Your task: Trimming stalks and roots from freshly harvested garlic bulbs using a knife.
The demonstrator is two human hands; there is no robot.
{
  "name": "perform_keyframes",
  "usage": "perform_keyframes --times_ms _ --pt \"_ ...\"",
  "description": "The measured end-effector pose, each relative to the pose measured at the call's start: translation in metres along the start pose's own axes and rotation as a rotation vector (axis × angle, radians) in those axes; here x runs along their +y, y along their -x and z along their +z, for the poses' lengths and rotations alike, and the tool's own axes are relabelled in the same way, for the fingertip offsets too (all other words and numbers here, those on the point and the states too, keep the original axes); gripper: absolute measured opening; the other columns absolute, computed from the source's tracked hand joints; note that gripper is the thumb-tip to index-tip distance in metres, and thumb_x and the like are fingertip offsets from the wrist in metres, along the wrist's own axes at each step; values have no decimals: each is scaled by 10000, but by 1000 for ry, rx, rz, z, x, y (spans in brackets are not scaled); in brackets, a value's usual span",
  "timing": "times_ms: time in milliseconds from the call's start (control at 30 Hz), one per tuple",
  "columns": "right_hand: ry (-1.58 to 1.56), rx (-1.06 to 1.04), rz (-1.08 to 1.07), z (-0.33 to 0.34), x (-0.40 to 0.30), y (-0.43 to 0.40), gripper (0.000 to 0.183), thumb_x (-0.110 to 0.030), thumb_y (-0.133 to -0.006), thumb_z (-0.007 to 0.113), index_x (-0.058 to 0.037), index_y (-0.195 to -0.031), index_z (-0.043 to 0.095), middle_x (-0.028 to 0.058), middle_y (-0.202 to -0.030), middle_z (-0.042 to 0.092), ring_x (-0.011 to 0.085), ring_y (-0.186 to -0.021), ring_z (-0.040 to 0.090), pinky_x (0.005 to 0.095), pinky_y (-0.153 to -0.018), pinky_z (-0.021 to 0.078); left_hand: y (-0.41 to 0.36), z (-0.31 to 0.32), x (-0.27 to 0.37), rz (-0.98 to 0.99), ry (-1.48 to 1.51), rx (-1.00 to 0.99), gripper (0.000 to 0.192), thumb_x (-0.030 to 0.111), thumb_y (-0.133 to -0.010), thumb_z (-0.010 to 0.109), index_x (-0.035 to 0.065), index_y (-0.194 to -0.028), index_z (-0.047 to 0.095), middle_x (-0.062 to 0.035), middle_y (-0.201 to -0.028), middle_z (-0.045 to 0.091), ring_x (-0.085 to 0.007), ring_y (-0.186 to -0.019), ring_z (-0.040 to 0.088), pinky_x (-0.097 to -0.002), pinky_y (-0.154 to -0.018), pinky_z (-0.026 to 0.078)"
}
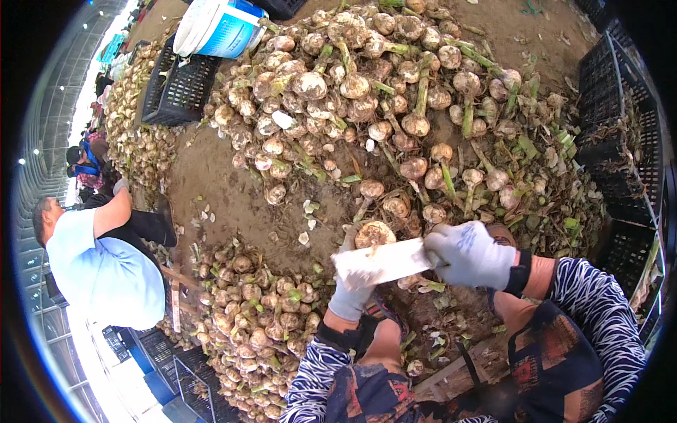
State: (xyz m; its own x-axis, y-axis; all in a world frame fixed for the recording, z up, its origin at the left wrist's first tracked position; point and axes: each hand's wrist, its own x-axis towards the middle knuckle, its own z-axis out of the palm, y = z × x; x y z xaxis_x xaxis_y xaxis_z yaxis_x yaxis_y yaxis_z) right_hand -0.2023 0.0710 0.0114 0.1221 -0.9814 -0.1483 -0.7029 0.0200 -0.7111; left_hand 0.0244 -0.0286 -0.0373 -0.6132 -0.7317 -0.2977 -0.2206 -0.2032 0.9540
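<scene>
My left hand [349, 299], in a pale work glove, holds a garlic bulb [374, 234] with its root end turned up. A broad metal blade [383, 263] lies across the near side of that bulb and hides part of my left fingers. My right hand [470, 254], gloved too, is closed around the handle end of this knife; the handle itself is covered by my fingers. Just beyond both hands, soil-stained garlic bulbs with cut green stems [415, 168] lie on the dirt ground.
A large garlic heap [317, 84] spreads ahead, and a trimmed pile [259, 328] lies at my left. Black plastic crates [608, 90] stand on the right. A white-and-blue bucket [219, 29] rests on another crate [182, 87]. A person in a light shirt [106, 264] sits at far left.
</scene>
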Motion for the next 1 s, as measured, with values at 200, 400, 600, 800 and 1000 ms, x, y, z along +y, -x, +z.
perform_keyframes --times_ms 200,400,600,800,1000 --pt "125 -225 -4 -9 -21 -14 305 -240 -785 602 -80 -1042 568 122 -937 635 314 -827 669 448 -646 534 6 18 25 -106 297 54 332 151 -927 609 12 -1217 526 -86 -1045 663 -185 -906 661 -346 -843 547" --pt "157 -402 -1 -15 -24 -17 352 -256 -782 610 -74 -1080 564 133 -957 645 317 -855 674 442 -659 539 4 23 29 -217 261 37 308 139 -952 571 -9 -1216 509 -109 -1065 654 -196 -889 667 -351 -798 571" --pt "185 -393 -10 -5 -17 -18 337 -267 -770 629 -84 -1048 583 133 -929 642 320 -838 673 447 -653 533 5 20 26 -419 823 66 293 181 -962 566 -2 -1188 525 -123 -1014 669 -197 -854 678 -334 -757 582" --pt "173 -285 -43 -5 -6 -19 275 -265 -756 638 -109 -982 618 107 -900 631 309 -817 667 442 -652 530 16 22 33 155 -291 103 409 283 -932 607 13 -1226 520 -133 -1023 673 -218 -833 684 -315 -735 575" --pt "274 103 263 -19 72 -29 174 -132 -737 568 -109 -883 659 111 -784 671 292 -729 679 390 -644 545 35 29 101 -76 -13 -120 633 202 -701 840 -28 -1200 524 -102 -1033 666 -196 -908 667 -303 -840 528"
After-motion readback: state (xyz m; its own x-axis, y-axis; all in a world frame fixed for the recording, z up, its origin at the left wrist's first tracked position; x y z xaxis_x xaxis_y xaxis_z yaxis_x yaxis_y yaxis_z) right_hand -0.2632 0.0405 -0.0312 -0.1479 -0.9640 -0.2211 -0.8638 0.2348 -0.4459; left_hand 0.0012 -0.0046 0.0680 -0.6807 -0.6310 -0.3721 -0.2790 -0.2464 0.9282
